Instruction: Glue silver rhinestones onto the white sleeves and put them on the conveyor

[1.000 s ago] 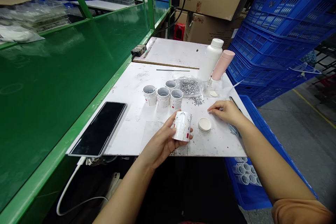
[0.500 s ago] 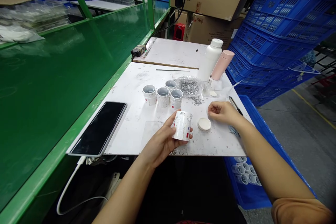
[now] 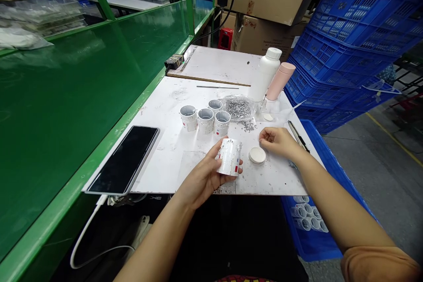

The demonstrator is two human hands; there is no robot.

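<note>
the right hand (image 3: pixel 279 143) has curled its fingers in since the earlier frame. it is now loosely half-closed, holding nothing, just beside a round white lid (image 3: pixel 257 155), with a black pen (image 3: pixel 298 136) near it. the left hand (image 3: pixel 201 176) cups a white printed cylinder (image 3: pixel 229 157), slightly tilted, above the near part of the white work board (image 3: pixel 158 172) — a firm cradle that should keep it steady. four open cylinders (image 3: pixel 205 121) stand by a bag of silver bits (image 3: pixel 238 109); blue crates (image 3: pixel 360 22) rise to the right — stacked askew.
</note>
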